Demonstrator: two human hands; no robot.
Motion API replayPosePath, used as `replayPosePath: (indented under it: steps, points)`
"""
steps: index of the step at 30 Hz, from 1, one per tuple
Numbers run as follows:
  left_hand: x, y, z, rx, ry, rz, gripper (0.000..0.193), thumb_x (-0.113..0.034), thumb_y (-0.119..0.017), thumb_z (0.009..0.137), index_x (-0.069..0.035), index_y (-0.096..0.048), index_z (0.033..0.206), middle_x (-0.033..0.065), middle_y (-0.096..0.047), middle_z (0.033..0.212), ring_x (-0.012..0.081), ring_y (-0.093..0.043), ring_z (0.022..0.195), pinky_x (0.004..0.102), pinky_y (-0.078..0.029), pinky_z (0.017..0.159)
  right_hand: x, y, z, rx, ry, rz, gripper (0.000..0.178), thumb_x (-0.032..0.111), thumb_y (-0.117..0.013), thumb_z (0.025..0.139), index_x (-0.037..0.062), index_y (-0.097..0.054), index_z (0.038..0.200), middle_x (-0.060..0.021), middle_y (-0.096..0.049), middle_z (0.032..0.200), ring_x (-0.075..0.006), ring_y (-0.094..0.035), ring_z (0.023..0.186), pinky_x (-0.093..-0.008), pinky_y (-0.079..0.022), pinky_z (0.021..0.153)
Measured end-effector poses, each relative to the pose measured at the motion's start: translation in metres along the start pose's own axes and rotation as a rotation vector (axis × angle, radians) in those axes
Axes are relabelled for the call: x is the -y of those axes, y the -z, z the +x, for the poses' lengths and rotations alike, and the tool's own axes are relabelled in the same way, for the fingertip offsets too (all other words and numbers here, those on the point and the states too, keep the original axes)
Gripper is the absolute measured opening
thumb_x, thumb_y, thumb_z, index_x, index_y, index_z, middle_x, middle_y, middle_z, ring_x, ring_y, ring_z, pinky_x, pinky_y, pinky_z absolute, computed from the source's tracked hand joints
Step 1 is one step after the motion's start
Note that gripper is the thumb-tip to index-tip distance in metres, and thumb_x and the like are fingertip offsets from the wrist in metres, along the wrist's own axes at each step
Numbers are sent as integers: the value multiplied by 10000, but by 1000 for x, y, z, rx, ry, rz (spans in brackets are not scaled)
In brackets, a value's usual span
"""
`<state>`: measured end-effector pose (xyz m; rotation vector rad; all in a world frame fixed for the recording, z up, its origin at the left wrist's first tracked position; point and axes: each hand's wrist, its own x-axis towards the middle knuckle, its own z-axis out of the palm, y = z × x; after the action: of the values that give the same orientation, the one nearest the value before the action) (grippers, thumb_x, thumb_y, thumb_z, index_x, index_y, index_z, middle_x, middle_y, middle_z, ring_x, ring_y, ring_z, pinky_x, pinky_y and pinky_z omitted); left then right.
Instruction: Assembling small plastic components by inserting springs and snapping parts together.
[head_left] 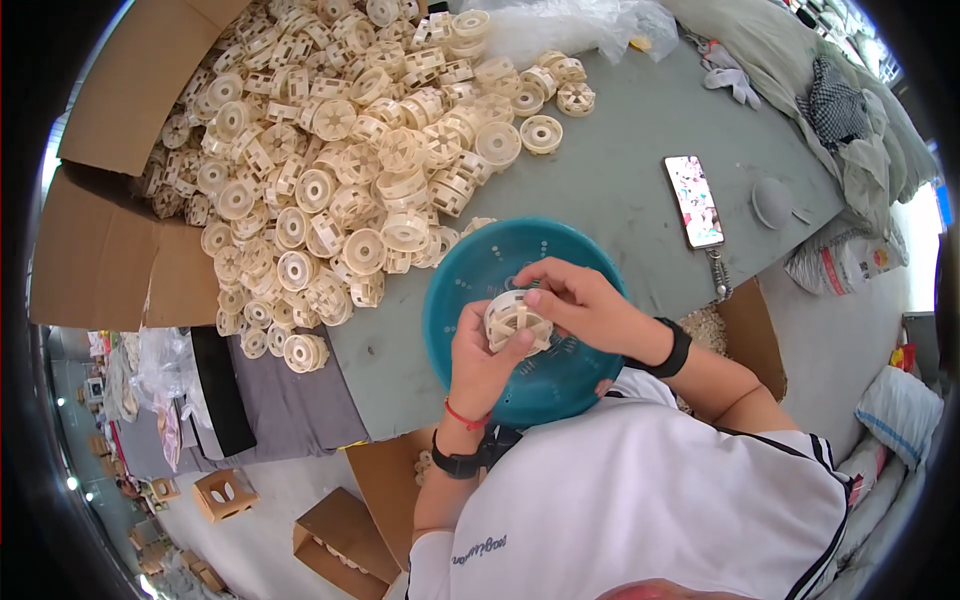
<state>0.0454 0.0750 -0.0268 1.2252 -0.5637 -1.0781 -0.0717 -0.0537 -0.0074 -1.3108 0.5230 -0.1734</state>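
Note:
Over a teal plastic basin [450, 318] I hold a round cream plastic part [517, 318] with slots in its rim and spokes on its face. My left hand [478, 355] grips it from the side, thumb across the lower front. The fingers of my right hand [580, 305] are bent against its upper right edge, thumb pressed near the rim. Whether the right fingertips pinch anything small is hidden. Small holes dot the basin's wall. A big heap of similar cream plastic parts [330, 180] spreads over the table to the left and behind the basin.
The grey-green table [630, 150] carries a lit phone [693, 202] with a beaded strap, a grey cup-shaped mask [773, 203] and white gloves [730, 78]. An open cardboard box [140, 120] lies at the far left. Below the table stand more cardboard boxes [345, 535].

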Motion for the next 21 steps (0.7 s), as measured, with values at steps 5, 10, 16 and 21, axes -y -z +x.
replayPosePath:
  steps: [5,10,16,21]
  points:
    - [-5,0,-8,-80,-56,116,309,-146,-714,789,-21,-500,973,28,-585,907,70,-548,808,214,-473,700,-11,-16,-10,-301,612,-651,248,89,-593,802,47,-605,1047,-105,-590,847,-273,-552,747,-346,-465,656]
    - [-2,2,-10,-136,-124,317,284,-175,-712,795,-43,-505,937,-4,-565,857,38,-499,746,190,-433,627,-5,-21,-14,-462,892,-839,303,57,-656,711,54,-604,1010,-102,-567,931,-273,-556,805,-340,-475,698]
    - [7,4,-11,-98,-108,368,282,-183,-719,790,-43,-508,915,-7,-558,830,37,-495,729,188,-432,630,-12,-20,-15,-391,855,-892,275,67,-666,685,16,-569,938,-113,-548,936,-267,-553,804,-323,-482,690]
    - [15,6,-3,-127,-105,260,352,-107,-723,768,-11,-481,1004,36,-566,917,71,-532,797,208,-466,660,-17,-17,-15,-341,731,-776,273,132,-672,742,26,-511,934,-126,-559,890,-288,-561,770,-334,-473,647]
